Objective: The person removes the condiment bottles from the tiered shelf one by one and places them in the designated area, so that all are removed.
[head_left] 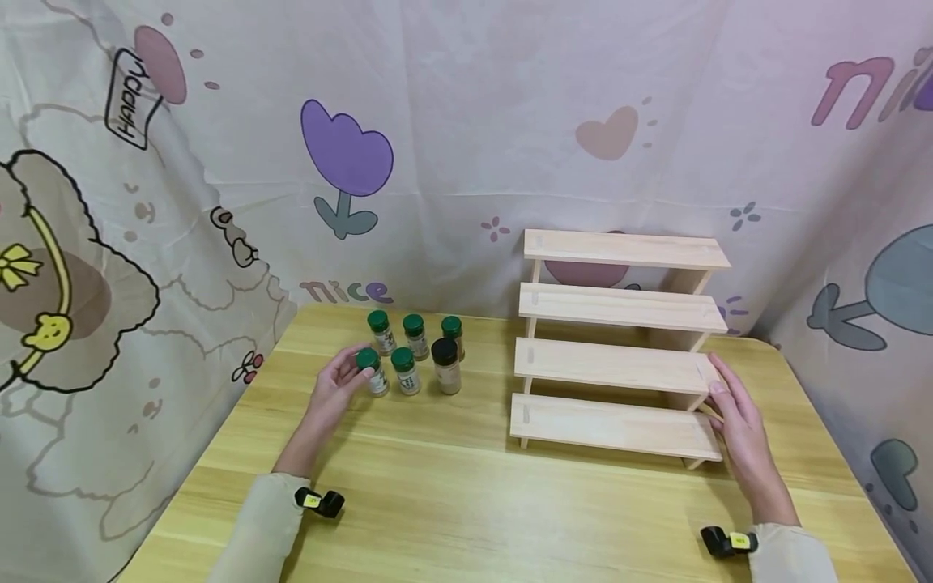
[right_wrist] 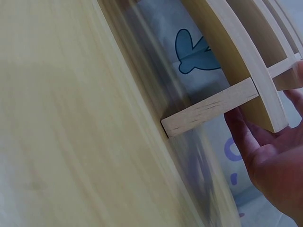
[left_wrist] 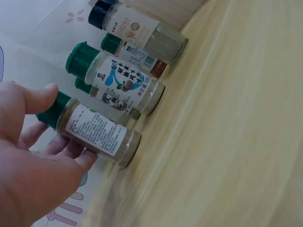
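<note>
My left hand (head_left: 334,392) holds the front-left spice jar (head_left: 378,382) by its green cap. In the left wrist view, the thumb lies at that cap and the fingers curve behind the jar. It stands upright on the table beside a second green-capped jar (left_wrist: 120,80). At the right, my right hand (head_left: 743,429) grips the right end of a four-tier wooden display rack (head_left: 615,364). Seen from the right wrist, its fingers reach under the lowest shelf (right_wrist: 258,111), behind the short support leg (right_wrist: 210,108).
A black-capped jar (head_left: 448,374) stands at the right of the front row. Several green-capped jars, among them a middle one (head_left: 415,338), form the row behind. A printed cloth (head_left: 452,162) hangs along the back edge of the wooden table (head_left: 452,494).
</note>
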Motion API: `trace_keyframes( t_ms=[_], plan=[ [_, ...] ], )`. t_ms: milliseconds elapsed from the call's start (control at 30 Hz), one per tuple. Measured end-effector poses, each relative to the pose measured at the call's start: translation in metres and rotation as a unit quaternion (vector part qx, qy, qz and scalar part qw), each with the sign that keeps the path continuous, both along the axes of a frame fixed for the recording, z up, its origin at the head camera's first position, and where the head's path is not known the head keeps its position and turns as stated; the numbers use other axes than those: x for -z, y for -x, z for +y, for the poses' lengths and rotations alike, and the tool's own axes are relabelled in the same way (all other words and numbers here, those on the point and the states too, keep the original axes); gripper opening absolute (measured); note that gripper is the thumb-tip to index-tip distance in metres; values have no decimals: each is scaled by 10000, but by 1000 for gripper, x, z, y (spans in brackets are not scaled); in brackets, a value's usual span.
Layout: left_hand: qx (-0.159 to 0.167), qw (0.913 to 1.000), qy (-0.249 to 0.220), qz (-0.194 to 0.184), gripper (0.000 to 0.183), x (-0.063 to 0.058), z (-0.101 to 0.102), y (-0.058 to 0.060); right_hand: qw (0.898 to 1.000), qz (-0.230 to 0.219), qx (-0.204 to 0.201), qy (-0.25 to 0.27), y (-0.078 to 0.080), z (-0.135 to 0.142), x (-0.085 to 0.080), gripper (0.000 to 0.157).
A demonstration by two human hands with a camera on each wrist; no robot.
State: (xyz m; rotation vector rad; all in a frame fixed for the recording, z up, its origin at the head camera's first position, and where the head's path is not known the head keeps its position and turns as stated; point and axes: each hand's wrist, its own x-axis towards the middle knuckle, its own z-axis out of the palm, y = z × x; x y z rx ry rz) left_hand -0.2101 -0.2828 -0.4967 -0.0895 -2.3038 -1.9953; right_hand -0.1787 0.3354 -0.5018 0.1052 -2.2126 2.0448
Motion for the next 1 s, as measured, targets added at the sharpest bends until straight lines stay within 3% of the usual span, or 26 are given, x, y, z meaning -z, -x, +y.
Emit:
trace_keyframes(
  t_ms=[333, 500, 600, 767, 900, 1000],
  plan=[
    [-53, 9998, 148, 137, 53, 1, -18, -6, 10000, -8, -21, -61, 8, 3, -2, 55],
    [-185, 9967, 606, 514, 51, -7, -29, -5, 9999, 122, -81, 62, 7, 9, -3, 55],
    [-246, 9932, 958, 619, 50, -9, -35, -5, 9996, 147, -128, -198, 5, 15, -4, 54],
    [-299, 9817, 1756, 677, 50, -12, -43, -2, 9950, 222, -44, -969, 4, 24, -11, 54],
    [-330, 9694, 2323, 726, 51, -16, -50, -1, 9950, 587, -227, -777, 10, 26, -17, 51],
    [-326, 9551, 2827, 822, 51, -20, -57, 0, 9892, 882, -211, -1149, 14, 29, -23, 49]
  ],
)
